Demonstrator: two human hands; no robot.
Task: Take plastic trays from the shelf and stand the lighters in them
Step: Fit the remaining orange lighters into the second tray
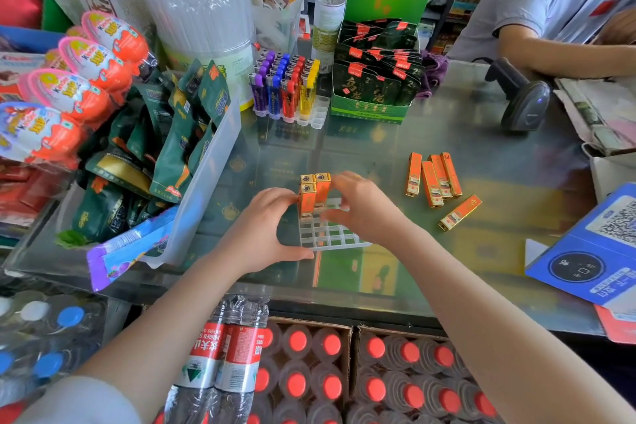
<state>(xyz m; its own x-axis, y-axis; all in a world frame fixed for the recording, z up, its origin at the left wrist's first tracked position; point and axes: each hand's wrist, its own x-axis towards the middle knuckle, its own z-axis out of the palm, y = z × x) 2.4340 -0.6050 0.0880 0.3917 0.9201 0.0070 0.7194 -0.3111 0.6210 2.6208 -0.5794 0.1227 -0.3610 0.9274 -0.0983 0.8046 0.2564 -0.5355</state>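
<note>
**Orange lighters standing in a clear grid tray**

At the centre of the frame a clear plastic tray (328, 234), moulded into a grid of small square cells, is lying flat on the glossy glass counter (481, 134). Three boxy orange lighters (314, 194) with gold metal tops are standing upright in its far left corner, packed against each other.

The left hand (265, 231) is curling round the tray's left side, fingertips touching the nearest standing lighter and thumb stretching along the tray's near edge. The right hand (361, 206) is hovering over the tray's right part with fingers loosely bent; motion blur is hiding whether it is pinching anything.

Right of centre, five loose lighters (435, 179) of the same orange and gold are lying flat on the glass, four bunched side by side and one apart, nearer the lower right.

In the upper middle a second tray (311, 112) is holding translucent purple, blue, red and yellow lighters (284, 88), upright in rows.
</note>
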